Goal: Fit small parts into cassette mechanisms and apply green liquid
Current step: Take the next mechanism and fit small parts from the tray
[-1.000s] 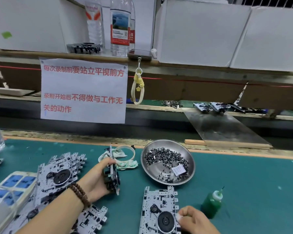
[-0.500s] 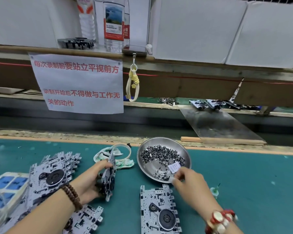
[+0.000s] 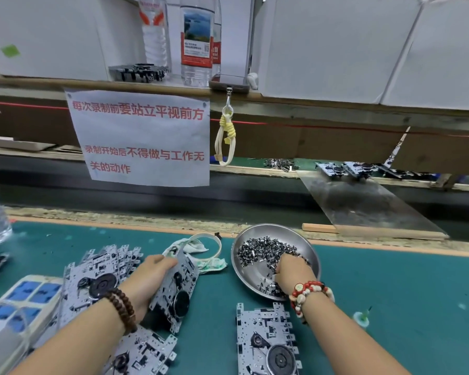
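While the right hand [image 3: 291, 272] digs into the steel bowl [image 3: 306, 240] at centre right of the head view, its fingers are curled down among the small dark parts [image 3: 266, 249]; whether they have pinched one yet I cannot tell, since the fingertips are buried in the heap. At lower centre left, the left hand [image 3: 149, 280] grips a cassette mechanism [image 3: 178, 290] by its upper edge and holds it tilted up off the green mat [image 3: 404, 293], fingers and thumb wrapped over the plate.

A second mechanism [image 3: 266, 339] lies flat at the bottom centre, just below the bowl. To the left, a stack of further mechanisms [image 3: 98, 277] lies fanned out, and one more [image 3: 144, 350] lies beneath the left forearm. The green liquid bottle [image 3: 362, 318] is at lower right, near the right forearm, touched by neither hand.

As a judgement, the work is at the fetching step: a part is being picked for the held mechanism, with fitting and the green liquid yet to come for it. Which plates in the stack are finished is not readable from here.

Much is cut off or unclear. Only the bottle's cap and nozzle show plainly. A blue and white tray [image 3: 25, 296] is clipped by the left edge, and a crumpled cloth [image 3: 201, 255] with a ring of tape [image 3: 213, 239] lies partly behind the held mechanism.
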The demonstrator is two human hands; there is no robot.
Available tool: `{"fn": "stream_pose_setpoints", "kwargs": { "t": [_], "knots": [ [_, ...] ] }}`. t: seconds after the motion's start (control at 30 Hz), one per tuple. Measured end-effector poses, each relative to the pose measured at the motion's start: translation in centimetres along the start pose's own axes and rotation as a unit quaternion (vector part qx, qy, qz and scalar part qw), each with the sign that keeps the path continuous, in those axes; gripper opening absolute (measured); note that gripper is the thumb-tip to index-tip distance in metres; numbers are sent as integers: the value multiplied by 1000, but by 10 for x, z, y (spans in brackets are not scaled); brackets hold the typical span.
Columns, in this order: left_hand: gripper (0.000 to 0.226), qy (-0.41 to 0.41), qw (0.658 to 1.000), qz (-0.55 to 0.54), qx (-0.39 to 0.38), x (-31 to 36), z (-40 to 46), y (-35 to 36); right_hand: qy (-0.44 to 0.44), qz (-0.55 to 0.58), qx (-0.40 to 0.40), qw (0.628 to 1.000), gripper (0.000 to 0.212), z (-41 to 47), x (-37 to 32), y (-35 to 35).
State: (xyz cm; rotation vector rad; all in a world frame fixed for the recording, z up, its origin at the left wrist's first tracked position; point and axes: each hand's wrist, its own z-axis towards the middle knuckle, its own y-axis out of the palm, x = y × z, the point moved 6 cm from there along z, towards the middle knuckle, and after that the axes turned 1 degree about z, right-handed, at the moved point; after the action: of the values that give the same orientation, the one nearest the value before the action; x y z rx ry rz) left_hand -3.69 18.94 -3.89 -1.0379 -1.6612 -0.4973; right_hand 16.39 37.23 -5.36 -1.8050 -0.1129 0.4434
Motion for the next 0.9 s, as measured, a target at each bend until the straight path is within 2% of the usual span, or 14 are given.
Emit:
{"fn": "stream_pose_setpoints", "kwargs": {
  "t": [0.1,0.3,0.43,0.53,0.67,0.77,0.9],
  "knots": [
    [62,22,996,69,46,13,-3,-8,-6,3,-10,1000,26,1,-4,2],
    [60,72,974,200,77,23,-16,-7,-11,16,12,1000,24,-7,-6,2],
    [59,80,956,269,82,27,-26,1,-23,66,20,997,17,-14,-5,4],
    [59,107,943,310,59,29,-35,18,-58,156,50,985,13,-25,-1,-4],
    [54,169,926,336,6,30,-43,51,-110,271,69,954,20,-57,4,-13],
    [43,202,916,341,-66,23,-49,84,-93,382,20,919,19,-77,10,-2],
    [39,218,893,379,-102,7,-43,126,-61,420,8,906,15,-89,24,12]
  ]
}}
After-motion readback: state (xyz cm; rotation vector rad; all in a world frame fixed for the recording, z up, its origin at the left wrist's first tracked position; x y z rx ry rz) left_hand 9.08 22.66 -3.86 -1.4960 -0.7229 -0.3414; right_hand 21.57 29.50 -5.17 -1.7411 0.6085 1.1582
